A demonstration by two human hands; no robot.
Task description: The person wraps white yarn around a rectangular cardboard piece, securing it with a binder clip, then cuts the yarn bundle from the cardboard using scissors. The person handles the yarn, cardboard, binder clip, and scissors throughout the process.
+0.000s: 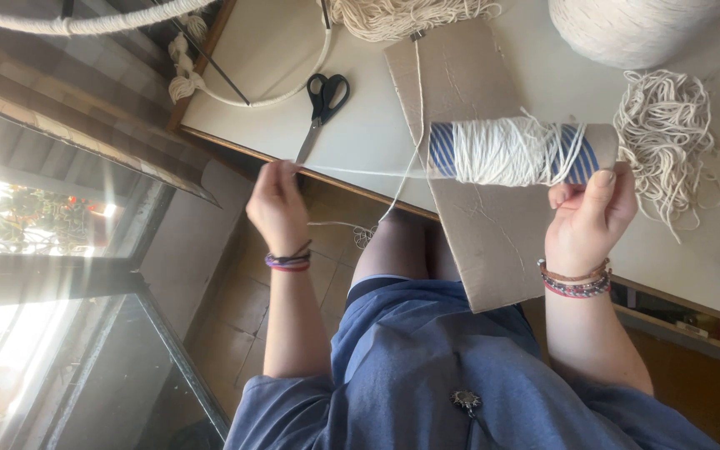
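One cardboard tube (518, 152), cylindrical, blue-and-white striped, wound at its middle with soft cream cotton cord. The right hand (589, 218) grasps the tube's near end, thumb pressed up against the rim, fingers curled behind it; the tube lies crosswise just above that hand. One taut strand of cord (360, 172) runs from the winding across to the left hand (277, 207), which is clenched on the strand's end, pinched at the fingertips. Under the tube, one flat sheet of brown cardboard (477, 225), creased, overhanging the edge of the pale desk (368, 125). Just above the left hand, one pair of black-handled scissors (320, 112), blades shut. To the right of the right hand, one loose tangle of cut cord lengths (668, 146). Well beyond it, one big cone of cream cord (627, 29), tightly ribbed. Both wrists carry beaded bracelets.
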